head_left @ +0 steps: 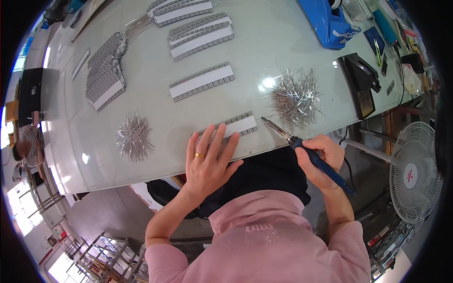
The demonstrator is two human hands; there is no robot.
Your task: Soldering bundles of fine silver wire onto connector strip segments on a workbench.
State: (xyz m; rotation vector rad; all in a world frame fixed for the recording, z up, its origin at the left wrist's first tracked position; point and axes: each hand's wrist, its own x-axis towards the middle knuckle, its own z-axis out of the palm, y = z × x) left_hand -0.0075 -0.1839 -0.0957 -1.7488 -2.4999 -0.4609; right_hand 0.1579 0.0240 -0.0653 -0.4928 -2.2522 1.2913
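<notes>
In my right hand [325, 158] is a blue-handled soldering iron [311, 153], its metal tip pointing up and left, close to the right end of a grey segmented strip [243, 125] with a white band. My left hand [210, 158], a ring on one finger, lies flat with fingers spread over the left part of that strip, hiding it. Just beyond the iron's tip sits a loose pile of thin silvery wire pieces [296, 99]. A smaller pile of similar pieces [134, 137] lies to the left of my left hand.
Another strip [203, 82] lies farther back, with stacked strips [202, 37] behind it and more stacks [106, 75] at left. A black soldering-iron stand [361, 85] and a blue tape dispenser [328, 23] stand at right. A white fan [415, 172] is beside the table's right edge.
</notes>
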